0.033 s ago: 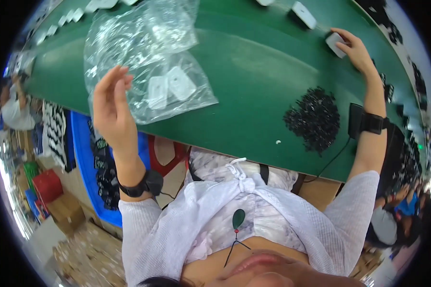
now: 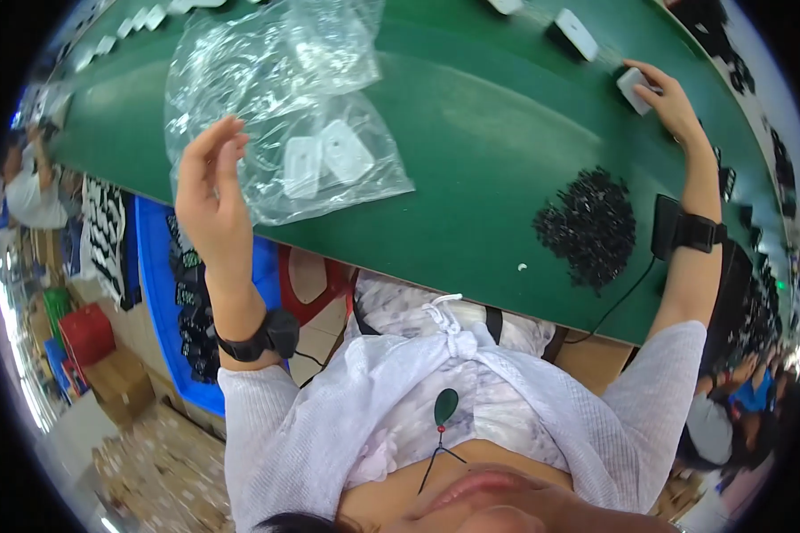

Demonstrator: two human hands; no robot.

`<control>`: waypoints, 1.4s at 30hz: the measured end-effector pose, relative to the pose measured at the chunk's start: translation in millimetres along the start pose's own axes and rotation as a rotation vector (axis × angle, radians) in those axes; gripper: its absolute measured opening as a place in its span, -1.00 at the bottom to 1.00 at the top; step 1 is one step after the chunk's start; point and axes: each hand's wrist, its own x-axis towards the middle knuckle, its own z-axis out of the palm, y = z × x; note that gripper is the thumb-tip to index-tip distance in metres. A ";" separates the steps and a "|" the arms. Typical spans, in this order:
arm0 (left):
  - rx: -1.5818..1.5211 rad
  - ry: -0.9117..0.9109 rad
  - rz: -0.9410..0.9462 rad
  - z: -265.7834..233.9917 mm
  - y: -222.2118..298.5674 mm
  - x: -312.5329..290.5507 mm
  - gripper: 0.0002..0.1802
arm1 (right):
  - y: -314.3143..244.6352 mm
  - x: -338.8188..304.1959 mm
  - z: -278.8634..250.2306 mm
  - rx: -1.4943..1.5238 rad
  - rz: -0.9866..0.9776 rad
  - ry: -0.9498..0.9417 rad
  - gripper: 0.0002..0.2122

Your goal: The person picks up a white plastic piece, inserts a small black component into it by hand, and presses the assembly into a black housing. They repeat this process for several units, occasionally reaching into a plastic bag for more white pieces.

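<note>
Right hand (image 2: 671, 102): grasping a small rounded black box with a white top (image 2: 634, 89), near the far right edge of the green surface (image 2: 471, 151). My thumb and fingers lie on the box; I cannot tell whether it rests on the surface or is slightly lifted. A larger white-topped black block (image 2: 574, 34) sits just beyond it, to the left, apart from my fingers.

Left hand (image 2: 212, 186): released, fingers loosely bent and thumb apart, nothing visible in the grasp. It is held over the near left edge of a crumpled clear plastic bag (image 2: 267, 71). Through the film two white rounded rectangular plastic pieces (image 2: 347, 151) show, side by side and tilted differently.

Nearer me, on the right: a loose heap of small, shiny black parts (image 2: 587, 229), with a tiny white curved scrap (image 2: 522, 266) to its left. Below the left forearm, beside the surface: a blue plastic bin (image 2: 162, 293) containing dark pieces.
</note>
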 end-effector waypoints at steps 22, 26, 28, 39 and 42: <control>0.501 0.008 0.037 -4.1 -34.0 27.0 -0.77 | -82.0 -180.3 40.8 -0.016 0.094 0.458 -0.80; 0.249 0.132 0.124 -4.0 -11.9 35.0 -0.81 | -87.7 -223.0 65.3 0.044 0.295 0.404 -0.78; 0.045 0.218 0.104 19.1 28.3 21.2 -0.79 | -88.4 -226.3 85.8 0.075 0.299 0.399 -0.77; -0.665 -0.765 -0.055 172.3 79.4 -25.9 -0.77 | -85.6 -204.4 108.5 0.017 0.117 0.581 -0.89; -0.693 -0.808 -0.083 180.4 73.0 -34.6 -0.78 | -90.5 -204.2 101.1 -0.131 0.076 0.670 -0.91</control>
